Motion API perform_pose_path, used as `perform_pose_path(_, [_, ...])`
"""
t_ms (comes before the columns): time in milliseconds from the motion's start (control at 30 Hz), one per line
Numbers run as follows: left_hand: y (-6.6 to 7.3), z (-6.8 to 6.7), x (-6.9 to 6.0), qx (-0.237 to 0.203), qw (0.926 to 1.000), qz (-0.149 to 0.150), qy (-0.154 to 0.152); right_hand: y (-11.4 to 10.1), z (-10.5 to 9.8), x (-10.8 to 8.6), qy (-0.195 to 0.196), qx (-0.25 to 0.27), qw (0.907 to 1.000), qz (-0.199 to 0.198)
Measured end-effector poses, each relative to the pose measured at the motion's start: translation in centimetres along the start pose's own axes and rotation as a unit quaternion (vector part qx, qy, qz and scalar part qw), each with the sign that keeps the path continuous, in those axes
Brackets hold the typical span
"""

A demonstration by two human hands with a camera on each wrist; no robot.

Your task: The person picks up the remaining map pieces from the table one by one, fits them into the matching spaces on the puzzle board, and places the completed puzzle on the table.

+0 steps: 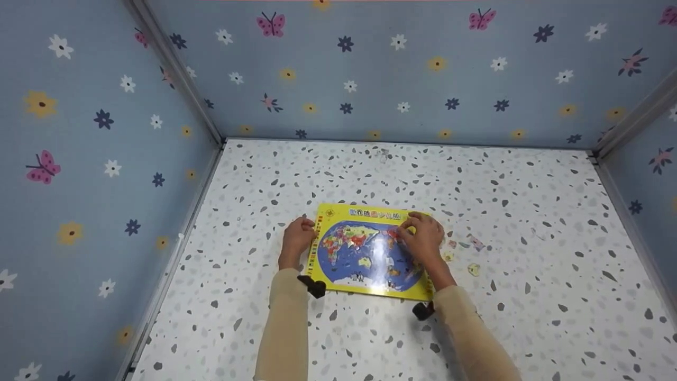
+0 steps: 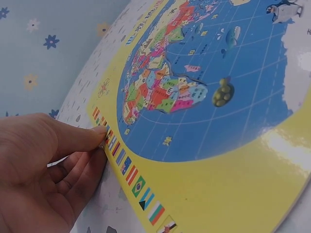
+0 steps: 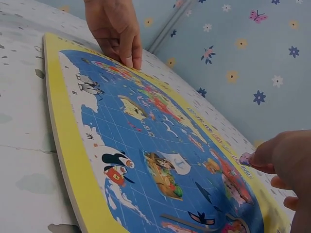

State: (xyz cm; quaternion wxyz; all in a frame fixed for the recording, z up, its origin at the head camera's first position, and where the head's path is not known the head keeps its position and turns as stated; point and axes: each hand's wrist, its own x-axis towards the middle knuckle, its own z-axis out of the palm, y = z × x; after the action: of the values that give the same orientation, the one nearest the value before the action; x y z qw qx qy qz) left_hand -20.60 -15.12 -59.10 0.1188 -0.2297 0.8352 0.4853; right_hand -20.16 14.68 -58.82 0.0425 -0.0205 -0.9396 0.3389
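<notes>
In the head view, my map board point(image 1: 350, 260) lies flat on the bench point(image 1: 529, 317), well in from its back edge, between its left and right edges. Loose pieces point(image 1: 475, 242) lie off toward the bench's right edge. My left hand point(image 1: 299, 236) is at the board's left side; my right hand point(image 1: 424, 235) is over its upper right. The title point(image 1: 374, 214) seems to read 世界地图少儿版.

In the left wrist view, my left thumb and fingers pinch the board's rim beside printed flags point(image 2: 138, 186), whose captions I can't read. The board looks stiff, light and glossy, likely slippery; the rim is the place to hold.

In the right wrist view, my right thumb and finger pinch a small purplish piece point(image 3: 245, 158), probably light and easily dropped, best held by its edges.
</notes>
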Motion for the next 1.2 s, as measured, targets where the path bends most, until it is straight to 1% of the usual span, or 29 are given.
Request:
perform_pose_path(133, [0.0,0.0,0.0,0.0,1.0,0.004,0.002,0.0,0.5,0.0,0.001,-0.005,0.9998,-0.017])
perform_pose_path(267, [0.0,-0.1,0.0,0.009,0.9999,0.01,0.006,-0.2,0.8,0.1,-0.003,-0.005,0.9996,-0.026])
perform_pose_path(400, [0.1,-0.1,-0.1,0.009,0.9999,0.004,0.006,-0.4,1.0,0.1,-0.009,-0.004,0.9996,-0.026])
perform_pose_path(533, [0.1,-0.1,-0.1,0.0,1.0,-0.006,0.001,-0.7,1.2,0.1,-0.013,-0.002,0.9995,-0.029])
perform_pose_path(633, [0.2,-0.1,0.0,0.0,1.0,-0.007,0.0,-0.7,1.4,0.1,-0.017,-0.002,0.9995,-0.028])
perform_pose_path(867, [0.2,-0.2,-0.1,0.001,1.0,-0.005,0.001,-0.8,1.6,0.2,-0.015,-0.008,0.9995,-0.028])
perform_pose_path(1067, [0.1,-0.2,-0.2,-0.001,1.0,0.001,0.003,-1.2,1.7,0.2,-0.014,-0.01,0.9997,-0.018])
perform_pose_path(1200, [0.1,-0.2,-0.3,-0.005,0.9999,0.014,0.006,-1.3,1.8,0.2,-0.008,-0.017,0.9996,-0.023])
